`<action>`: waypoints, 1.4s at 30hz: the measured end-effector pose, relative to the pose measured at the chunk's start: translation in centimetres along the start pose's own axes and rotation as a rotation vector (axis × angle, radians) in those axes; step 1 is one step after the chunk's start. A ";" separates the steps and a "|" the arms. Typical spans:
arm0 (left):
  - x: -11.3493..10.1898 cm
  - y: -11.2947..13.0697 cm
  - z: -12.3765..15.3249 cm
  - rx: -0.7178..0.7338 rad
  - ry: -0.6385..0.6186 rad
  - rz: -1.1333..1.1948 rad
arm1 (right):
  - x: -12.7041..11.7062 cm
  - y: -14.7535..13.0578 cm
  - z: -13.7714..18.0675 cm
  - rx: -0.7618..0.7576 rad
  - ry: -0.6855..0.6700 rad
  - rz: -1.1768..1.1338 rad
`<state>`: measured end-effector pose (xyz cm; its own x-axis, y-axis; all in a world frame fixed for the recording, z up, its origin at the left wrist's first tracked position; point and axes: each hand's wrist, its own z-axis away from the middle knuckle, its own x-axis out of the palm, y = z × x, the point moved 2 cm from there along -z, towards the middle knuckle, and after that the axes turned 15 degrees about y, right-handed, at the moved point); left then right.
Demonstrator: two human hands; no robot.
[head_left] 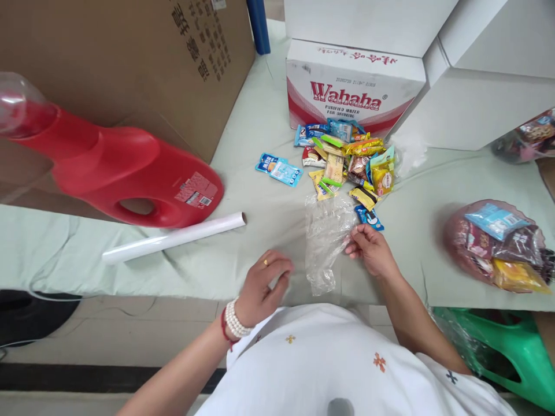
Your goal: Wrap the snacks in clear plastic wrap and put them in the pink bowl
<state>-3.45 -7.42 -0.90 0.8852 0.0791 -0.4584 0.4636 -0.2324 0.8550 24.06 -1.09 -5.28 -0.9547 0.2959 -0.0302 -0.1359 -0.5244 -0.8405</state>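
Note:
A clear plastic bag lies crumpled on the cloth-covered table in front of me. The fingers of my right hand pinch its right edge. My left hand, with a ring and a pearl bracelet, hovers just left of the bag. Its fingers are loosely curled with a gap at the thumb, and nothing shows in them. Beyond the bag is a heap of small wrapped snacks. A dark blue snack packet sits near my right fingertips. Two light blue packets lie apart on the left.
A Wahaha water carton stands behind the snacks. On the left are a red jug, a white roll and a large brown box. A filled snack bag rests at the right, above a green stool.

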 end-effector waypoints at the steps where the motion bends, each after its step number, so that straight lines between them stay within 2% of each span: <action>1: 0.9 0.5 -0.3 -0.093 0.030 0.009 | 0.0 -0.1 0.1 -0.005 0.003 0.003; 2: 1.9 1.0 -0.5 -0.178 0.016 0.012 | 0.0 -0.2 0.1 -0.012 0.010 0.005; 4: 4.0 1.4 -0.7 -0.290 -0.102 0.020 | 0.0 -0.5 0.1 -0.030 0.032 0.005; 6: 5.4 1.4 -0.6 -0.343 -0.239 0.026 | -0.2 -0.8 0.1 -0.050 0.060 0.004; 8: 6.2 0.8 -0.3 -0.381 -0.313 0.047 | -0.3 -1.0 0.0 -0.065 0.082 0.003; 13: 7.5 -0.9 0.6 -0.609 -0.293 0.268 | -0.2 -0.9 -0.1 -0.061 0.073 -0.008; 15: 8.3 -1.2 0.7 -0.670 -0.283 0.289 | 0.0 -0.7 -0.1 -0.058 0.063 -0.013; 19: 9.7 -1.0 0.6 -0.703 -0.301 0.281 | 0.3 -0.8 0.3 -0.076 0.010 -0.039; 22: 10.1 -0.9 0.5 -0.712 -0.278 0.305 | -0.5 -0.7 1.3 -0.130 -0.013 -0.064; 26: 10.2 -0.8 0.3 -0.728 -0.253 0.356 | -2.6 0.2 3.9 -0.254 0.122 0.076; 28: 10.2 -0.6 0.3 -0.710 -0.269 0.363 | -2.8 1.1 5.4 -0.225 0.057 0.184; 31: 10.2 -0.2 0.2 -0.659 -0.287 0.393 | -1.9 2.3 7.0 -0.170 -0.177 0.316; 32: 10.1 -0.1 0.1 -0.644 -0.286 0.403 | -1.6 2.5 7.3 -0.178 -0.214 0.336; 39: 9.6 -0.8 0.1 -0.656 -0.208 0.428 | -1.9 2.0 6.5 -0.106 -0.169 0.240; 42: 9.9 -0.6 0.2 -0.631 -0.245 0.453 | -2.0 2.0 6.5 -0.097 -0.207 0.221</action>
<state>4.99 -6.65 -5.98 0.9923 -0.1229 -0.0125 0.0616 0.4046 0.9124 23.99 -7.90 -3.43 -0.9933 0.0098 -0.1155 0.0969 -0.4766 -0.8738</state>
